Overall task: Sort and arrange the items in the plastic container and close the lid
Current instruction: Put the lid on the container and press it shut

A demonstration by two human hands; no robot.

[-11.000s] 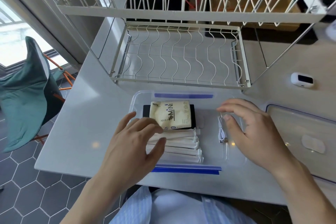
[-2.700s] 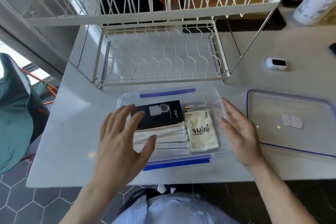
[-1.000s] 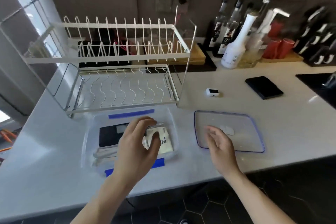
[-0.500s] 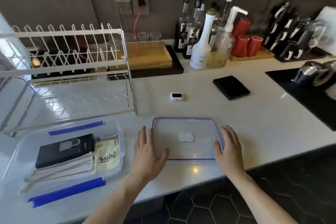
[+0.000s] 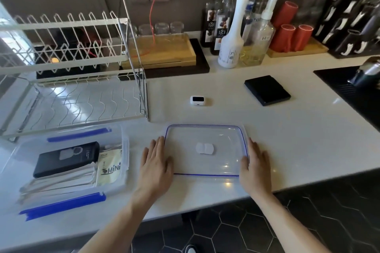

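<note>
— What is nearest?

— Two bare hands flat on the white surface. The left hand lies with straight fingers along the left edge of the clear rectangular plastic lid with a blue seal line; the right hand lies the same way along its right edge. Whether the thumbs hook under the rim, I cannot tell.

— And the lid itself?

— Flat on the surface, a small white oval tab at its middle.

— Where is the container?

— The clear plastic container with blue clip flaps sits to the left of the lid, uncovered. Inside lie a flat black box, a row of white wrapped sticks in front of it, and a cream "MiNi" packet to their right.

— Further back?

— A white wire dish rack behind the container, a small white device with a dark screen, a flat black square pad, then bottles and red cups by the wall.
</note>
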